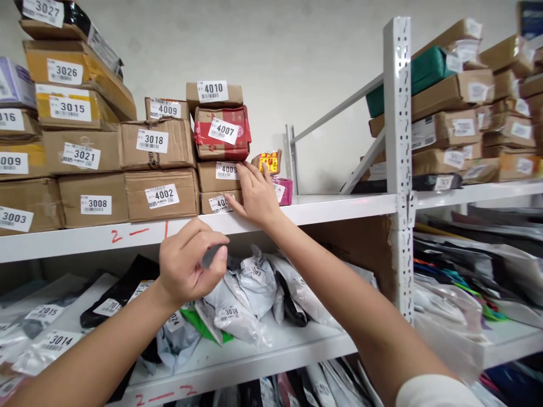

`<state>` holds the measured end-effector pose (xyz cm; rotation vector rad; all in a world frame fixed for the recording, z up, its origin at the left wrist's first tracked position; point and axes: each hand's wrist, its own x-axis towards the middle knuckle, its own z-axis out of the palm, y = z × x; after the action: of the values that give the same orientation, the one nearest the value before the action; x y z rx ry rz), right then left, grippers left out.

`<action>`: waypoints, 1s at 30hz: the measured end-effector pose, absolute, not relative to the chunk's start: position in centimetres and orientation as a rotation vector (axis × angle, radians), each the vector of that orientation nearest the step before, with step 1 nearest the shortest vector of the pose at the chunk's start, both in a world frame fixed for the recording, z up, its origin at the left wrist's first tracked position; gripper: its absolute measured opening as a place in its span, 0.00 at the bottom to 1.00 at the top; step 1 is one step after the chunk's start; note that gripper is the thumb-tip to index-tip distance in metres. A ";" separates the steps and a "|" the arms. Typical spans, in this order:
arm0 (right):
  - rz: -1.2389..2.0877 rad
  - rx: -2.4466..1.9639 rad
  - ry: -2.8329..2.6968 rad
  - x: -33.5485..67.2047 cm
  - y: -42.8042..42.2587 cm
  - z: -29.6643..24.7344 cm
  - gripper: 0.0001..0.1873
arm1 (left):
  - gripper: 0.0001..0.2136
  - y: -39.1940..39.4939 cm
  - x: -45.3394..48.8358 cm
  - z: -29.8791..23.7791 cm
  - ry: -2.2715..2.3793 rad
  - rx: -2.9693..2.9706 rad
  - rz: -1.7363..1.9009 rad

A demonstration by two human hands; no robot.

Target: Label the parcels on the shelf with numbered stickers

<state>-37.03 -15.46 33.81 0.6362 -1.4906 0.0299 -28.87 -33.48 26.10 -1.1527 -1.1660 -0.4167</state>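
My right hand (254,195) reaches up to the upper shelf (339,206), fingers stretched out and pressed against the side of two small stacked cardboard boxes, the one labelled 4008 (216,176) and the lower box (214,202). Above them sit a red-taped box 4007 (221,134) and box 4010 (214,93). My left hand (189,265) hovers below the shelf edge, fingers curled in a pinch on a small dark thing I cannot make out. A small red-and-yellow packet (268,161) and a pink box (284,191) lie just behind my right hand.
Numbered cardboard boxes (93,152) fill the upper shelf's left side. Grey, white and black mailer bags (241,294) lie on the lower shelf. A white perforated upright (397,141) divides this rack from another on the right, stacked with boxes (458,107) and bags.
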 end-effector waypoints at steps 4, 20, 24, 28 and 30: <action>0.213 0.715 -1.452 -35.1 -15.4 32.3 0.24 | 0.04 -33.5 -29.3 25.6 -1.190 -1.076 -0.686; 1.270 0.951 -1.436 -28.9 -15.3 21.8 0.02 | 0.18 -29.1 -26.7 23.5 -1.331 -0.985 -2.344; 1.674 0.820 -1.402 -29.9 -14.2 22.3 0.09 | 0.21 -29.8 -27.9 23.2 -1.609 -1.015 -2.100; 1.699 0.800 -1.388 -30.0 -13.7 22.4 0.10 | 0.23 -29.9 -29.4 23.1 -1.772 -0.992 -2.119; 1.720 0.847 -1.474 -29.9 -13.5 22.4 0.12 | 0.20 -29.7 -29.9 22.7 -1.795 -0.965 -2.076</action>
<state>-29.85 -13.49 22.41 0.8474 -1.4743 1.7196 -29.90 -29.74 22.74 -0.9646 -1.7946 -2.0759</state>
